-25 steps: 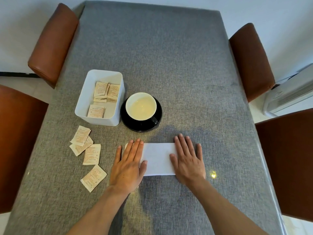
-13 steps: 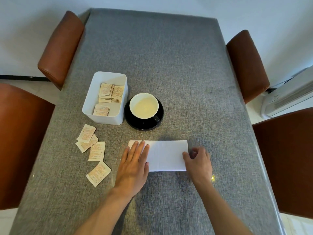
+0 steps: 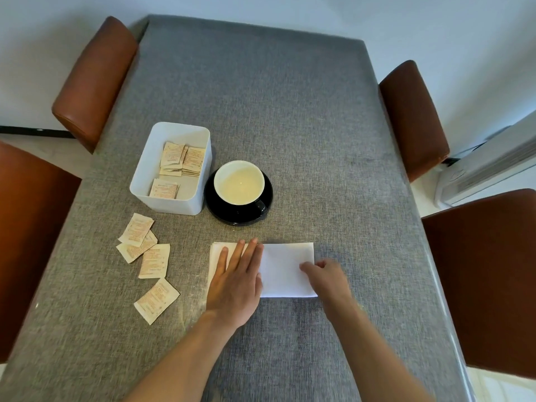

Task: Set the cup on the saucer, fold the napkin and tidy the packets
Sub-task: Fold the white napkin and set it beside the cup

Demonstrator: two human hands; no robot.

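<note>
Loose packets (image 3: pixel 146 264): I count four lying on the desk (image 3: pixel 290 111) at lower left of the frame, two of them overlapping, all outside the bin.
White bin (image 3: pixel 139 181): left of centre, just beside the saucer; I see several more packets inside it, a small stack toward the far end and one near the front wall.
Left hand (image 3: pixel 235 288): lower centre, spread open and flat, palm down, pressing the left part of the napkin; it grips nothing.
Saucer (image 3: pixel 214 210): black, centre of the frame, beyond the napkin and apart from it.
Cup (image 3: pixel 239 182): it sits on the saucer, white inside, dark outside, its handle pointing toward the lower right.
Napkin (image 3: pixel 285 271): white, lying flat on the desk in lower centre as a folded rectangle; a layered edge shows at its left end beside my left fingers.
Right hand (image 3: pixel 326 275): right of the napkin, fingers curled; its fingertips meet the napkin's right edge. It is blurred, so I cannot tell whether it pinches the edge or only rests on it.
Chairs (image 3: pixel 412 117): brown, along both sides of the desk.
</note>
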